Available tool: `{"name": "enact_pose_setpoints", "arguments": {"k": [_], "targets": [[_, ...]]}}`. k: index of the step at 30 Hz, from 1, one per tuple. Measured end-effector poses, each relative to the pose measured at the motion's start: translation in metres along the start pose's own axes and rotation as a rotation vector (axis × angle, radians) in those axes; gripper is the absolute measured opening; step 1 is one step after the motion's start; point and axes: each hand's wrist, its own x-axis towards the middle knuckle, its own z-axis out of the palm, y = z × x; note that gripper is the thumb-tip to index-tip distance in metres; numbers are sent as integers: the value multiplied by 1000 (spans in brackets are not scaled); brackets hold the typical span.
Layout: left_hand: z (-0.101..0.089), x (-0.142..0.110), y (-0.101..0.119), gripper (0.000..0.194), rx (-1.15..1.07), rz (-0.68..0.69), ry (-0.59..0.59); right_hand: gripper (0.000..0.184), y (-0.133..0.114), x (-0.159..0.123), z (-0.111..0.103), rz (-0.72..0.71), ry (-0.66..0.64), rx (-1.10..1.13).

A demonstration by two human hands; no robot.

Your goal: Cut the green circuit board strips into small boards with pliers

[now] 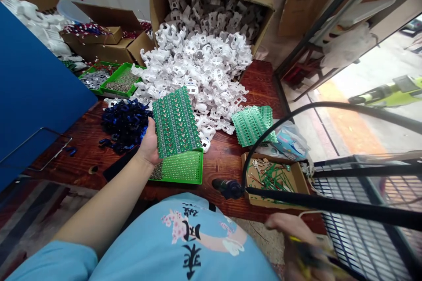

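Note:
My left hand [150, 145] is closed on the left edge of a green circuit board panel [176, 124], holding it tilted above the table. Beneath the panel sits a green plastic tray [184, 169], with small metal parts at its left end. At the lower right, my right hand [296, 246] is smeared by motion, its fingers wrapped round a yellow-and-black tool [305, 254] whose exact kind I cannot make out. A pile of dark blue shiny parts [123, 123] lies left of my left hand. White plastic housings [201, 66] are heaped behind the panel.
A cardboard box [268, 13] spills the housings. More green panels [250, 127] lie right, behind a shallow carton [277, 204] of green strips. A black curved frame [316, 105] crosses the right side. Green trays [123, 81] of small parts stand left, near a blue panel [39, 83].

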Motion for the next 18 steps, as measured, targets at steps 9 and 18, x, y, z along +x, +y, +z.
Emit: {"name": "enact_pose_setpoints", "arguments": {"k": [9,18], "targets": [[-7,-18,18,61,-32,108,38,33,-77,49,50,135,-779,-173],[-11,-26,36,54,-150,6,-31,33,-56,71,116,613,-661,410]]}}
